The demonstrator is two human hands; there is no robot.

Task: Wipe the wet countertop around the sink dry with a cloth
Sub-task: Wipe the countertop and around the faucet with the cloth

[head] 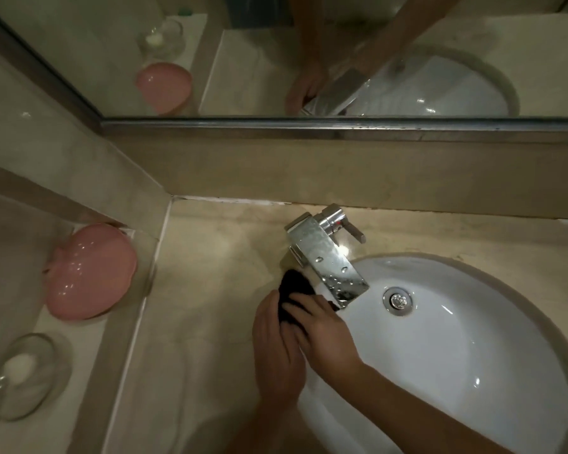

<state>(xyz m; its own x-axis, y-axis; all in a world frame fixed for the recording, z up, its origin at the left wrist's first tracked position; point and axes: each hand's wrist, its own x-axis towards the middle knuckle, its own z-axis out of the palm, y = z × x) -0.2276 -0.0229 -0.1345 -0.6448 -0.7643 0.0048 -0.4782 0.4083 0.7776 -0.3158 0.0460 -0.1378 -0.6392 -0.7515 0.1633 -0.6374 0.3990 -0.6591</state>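
I'm seeing both hands on a dark cloth [292,290] bunched on the counter [210,290], touching the sink [473,339] rim at its 10 o'clock, just beside the chrome faucet [325,260] spout. Left hand [276,348] is lying at 7 o'clock of the cloth, fingers curled onto its near edge. Right hand [322,329] is reaching in from 5 o'clock across the basin rim, fingers pressing down on the cloth and partly covering it; can't tell whether they're pinching it or lying flat. Water drops are sitting on the faucet top. Pink dish [89,270] and a glass bowl [27,375] are sitting on the side ledge at 9 o'clock, well apart from the cloth.
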